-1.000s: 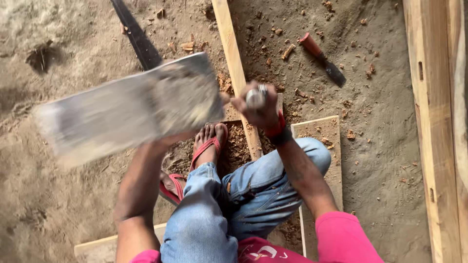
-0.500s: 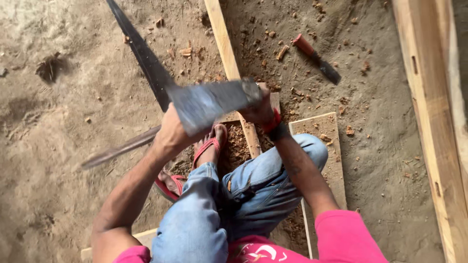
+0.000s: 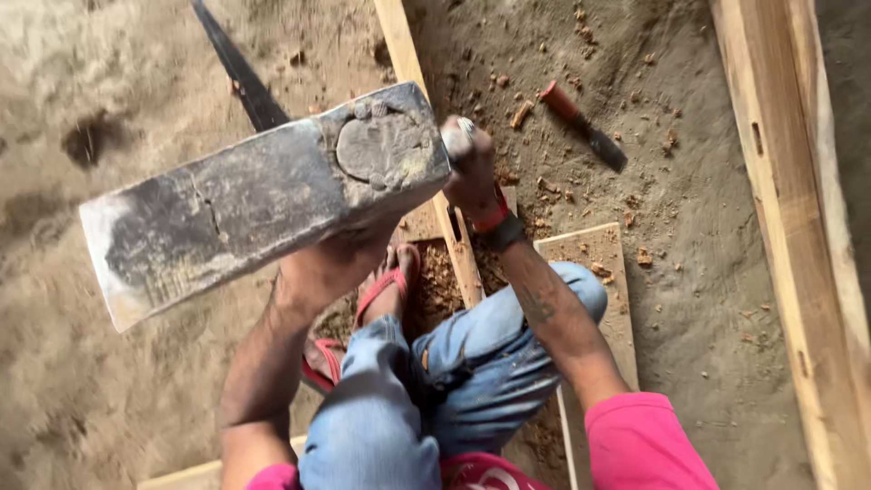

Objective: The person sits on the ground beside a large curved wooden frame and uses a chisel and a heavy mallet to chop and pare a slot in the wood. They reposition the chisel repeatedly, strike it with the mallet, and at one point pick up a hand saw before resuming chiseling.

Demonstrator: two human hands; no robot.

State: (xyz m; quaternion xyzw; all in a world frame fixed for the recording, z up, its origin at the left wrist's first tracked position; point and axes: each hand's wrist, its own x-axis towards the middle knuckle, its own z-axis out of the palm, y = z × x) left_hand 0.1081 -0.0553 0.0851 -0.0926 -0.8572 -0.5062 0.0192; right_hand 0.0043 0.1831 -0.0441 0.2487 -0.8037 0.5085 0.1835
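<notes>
- Bright pink short sleeves (image 3: 635, 440) cover both upper arms.
- Faded blue jeans (image 3: 435, 390) cover the legs.
- A red flip-flop (image 3: 379, 289) sits on the bare foot.
- The right wrist wears a red band (image 3: 494, 218) beside a dark band (image 3: 504, 233).
- A dark marking shows on the right forearm (image 3: 537, 304).

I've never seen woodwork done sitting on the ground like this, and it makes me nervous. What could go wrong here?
1. The left hand has the heavy mallet raised close over the right hand, which grips a chisel on the plank. A missed blow could hit the fingers.
2. The foot, in an open sandal, lies right beside the plank, so a slip could cut it.
</notes>
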